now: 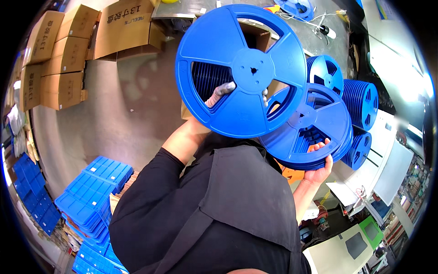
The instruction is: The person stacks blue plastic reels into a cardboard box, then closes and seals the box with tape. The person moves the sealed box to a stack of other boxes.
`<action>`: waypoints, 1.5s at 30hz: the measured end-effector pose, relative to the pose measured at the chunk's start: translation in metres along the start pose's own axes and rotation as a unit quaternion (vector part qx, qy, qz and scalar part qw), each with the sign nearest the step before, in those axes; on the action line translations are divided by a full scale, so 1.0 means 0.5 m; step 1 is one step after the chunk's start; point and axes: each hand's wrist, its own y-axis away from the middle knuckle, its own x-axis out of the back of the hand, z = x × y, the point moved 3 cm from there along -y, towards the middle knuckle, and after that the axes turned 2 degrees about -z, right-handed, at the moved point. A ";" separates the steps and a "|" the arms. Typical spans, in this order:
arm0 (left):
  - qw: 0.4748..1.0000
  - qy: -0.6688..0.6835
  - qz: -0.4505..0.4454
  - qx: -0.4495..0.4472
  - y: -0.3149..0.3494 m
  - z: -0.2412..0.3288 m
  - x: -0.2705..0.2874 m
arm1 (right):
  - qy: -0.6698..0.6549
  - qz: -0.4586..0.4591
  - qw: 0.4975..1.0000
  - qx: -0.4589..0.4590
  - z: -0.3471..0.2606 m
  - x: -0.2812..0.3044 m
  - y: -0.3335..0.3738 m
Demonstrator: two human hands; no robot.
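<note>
A stack of large blue plastic reels (255,107) hangs upright in front of me. My left hand (220,93) is closed on it, with greyish covered fingertips showing through the openings around the hub. To its right, a second stack of blue reels (285,137) is tilted and partly overlapped by the first. My right hand (321,166) grips this stack at its lower right rim, fingers curled in through an opening and thumb on the outer edge. Behind the first stack, an open cardboard box (255,37) is mostly hidden.
More blue reel stacks (360,104) stand on the right, beside a metal workbench (326,43) with a cable on it. Cardboard cartons (68,55) are piled at the far left. Blue lidded crates (93,192) rise at the near left. A white table (381,146) is at right.
</note>
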 end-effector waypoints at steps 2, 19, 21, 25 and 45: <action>1.000 -0.022 -0.016 0.015 0.003 -0.001 0.016 | 0.014 0.001 1.000 0.003 -0.002 -0.006 0.004; 0.995 -0.034 -0.037 -0.086 0.092 0.050 0.009 | -0.090 -0.061 0.985 0.132 -0.038 0.089 0.055; 0.992 -0.023 -0.062 -0.109 0.100 0.065 0.008 | -0.128 -0.108 0.975 0.145 -0.036 0.063 0.055; 0.989 -0.043 -0.096 -0.106 0.078 0.081 0.017 | -0.177 -0.145 0.962 0.148 -0.047 0.047 0.054; 0.973 -0.147 0.164 -0.065 0.127 0.104 -0.022 | -0.151 -0.034 0.985 0.075 -0.059 0.084 0.069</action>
